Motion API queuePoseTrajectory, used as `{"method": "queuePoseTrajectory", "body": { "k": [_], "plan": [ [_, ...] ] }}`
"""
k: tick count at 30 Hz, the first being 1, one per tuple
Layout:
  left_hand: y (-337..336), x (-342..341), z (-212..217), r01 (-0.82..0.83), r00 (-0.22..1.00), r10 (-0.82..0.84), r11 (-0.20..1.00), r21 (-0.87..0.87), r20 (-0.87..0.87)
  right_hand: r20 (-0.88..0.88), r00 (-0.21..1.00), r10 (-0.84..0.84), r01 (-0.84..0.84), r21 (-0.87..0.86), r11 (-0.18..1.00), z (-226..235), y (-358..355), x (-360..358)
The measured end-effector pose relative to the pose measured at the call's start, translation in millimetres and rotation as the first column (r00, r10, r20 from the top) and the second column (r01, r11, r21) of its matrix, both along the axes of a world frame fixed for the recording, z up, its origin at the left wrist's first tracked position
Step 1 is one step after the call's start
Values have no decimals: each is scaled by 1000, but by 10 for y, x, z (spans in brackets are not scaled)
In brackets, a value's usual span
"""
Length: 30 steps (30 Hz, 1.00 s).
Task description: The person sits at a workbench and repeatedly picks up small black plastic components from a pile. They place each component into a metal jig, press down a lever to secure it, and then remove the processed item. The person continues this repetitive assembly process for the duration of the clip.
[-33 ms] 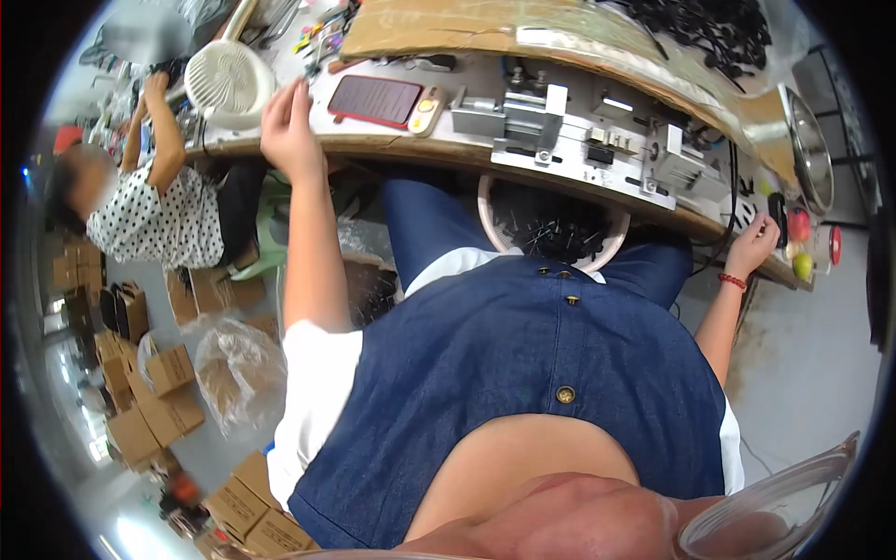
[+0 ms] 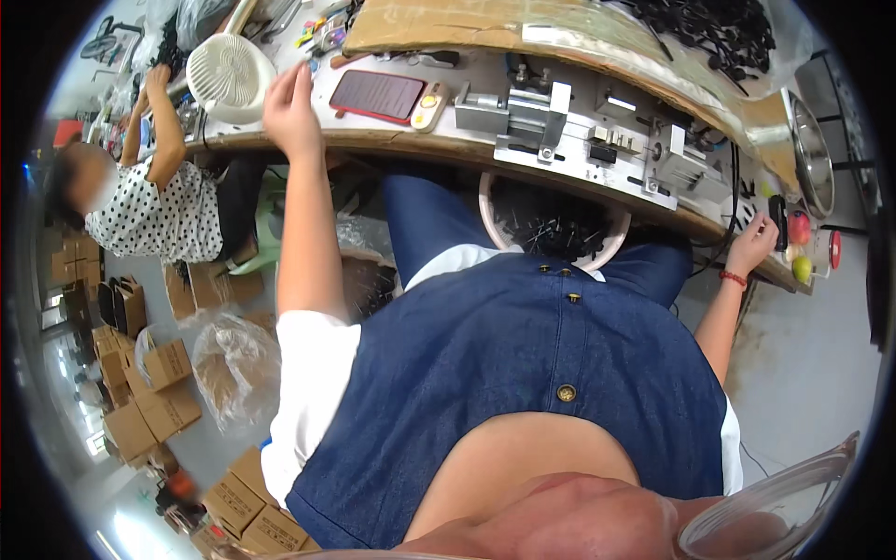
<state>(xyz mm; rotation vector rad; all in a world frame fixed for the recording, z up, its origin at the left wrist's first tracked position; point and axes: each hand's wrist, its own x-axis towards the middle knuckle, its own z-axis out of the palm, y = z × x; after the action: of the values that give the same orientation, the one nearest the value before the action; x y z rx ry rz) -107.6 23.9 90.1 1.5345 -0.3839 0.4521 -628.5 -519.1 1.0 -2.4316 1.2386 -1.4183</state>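
My left hand [image 2: 291,112] rests on the front edge of the curved workbench [image 2: 392,140], fingers loosely apart and holding nothing. It lies between a white round fan [image 2: 229,79] and a dark phone in a red case [image 2: 378,93]. My right hand [image 2: 754,245] reaches out to the bench's far right end, its fingertips at a small black object [image 2: 777,222]; whether it grips that object is unclear. A white-rimmed basin [image 2: 611,252] with small black parts sits in my lap below a metal jig [image 2: 532,117].
A person in a dotted top [image 2: 149,215] works at the bench on the left. Cardboard boxes [image 2: 159,392] and a clear plastic bag [image 2: 233,364] lie on the floor. Black parts [image 2: 719,33], a metal bowl [image 2: 812,154] and red and green round things [image 2: 800,229] sit at the right.
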Motion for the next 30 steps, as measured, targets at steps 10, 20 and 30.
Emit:
{"method": "queuePoseTrajectory", "body": {
  "k": [10, 20, 30],
  "plan": [
    [-346, 834, -515, -206, 951, 76, 878, 432, 300, -74, 997, -18, 5, -178, 984, 168, 160, -175],
    [-115, -1952, -620, 145, 954, -237, 901, 409, 182, -240, 738, 630, -671, -167, 722, 826, 1964, 671],
    [-2224, -770, 1028, 213, 712, -595, 689, 692, 373, -165, 839, 518, -526, -3, 851, 1704, 108, 2805]
  ]
}}
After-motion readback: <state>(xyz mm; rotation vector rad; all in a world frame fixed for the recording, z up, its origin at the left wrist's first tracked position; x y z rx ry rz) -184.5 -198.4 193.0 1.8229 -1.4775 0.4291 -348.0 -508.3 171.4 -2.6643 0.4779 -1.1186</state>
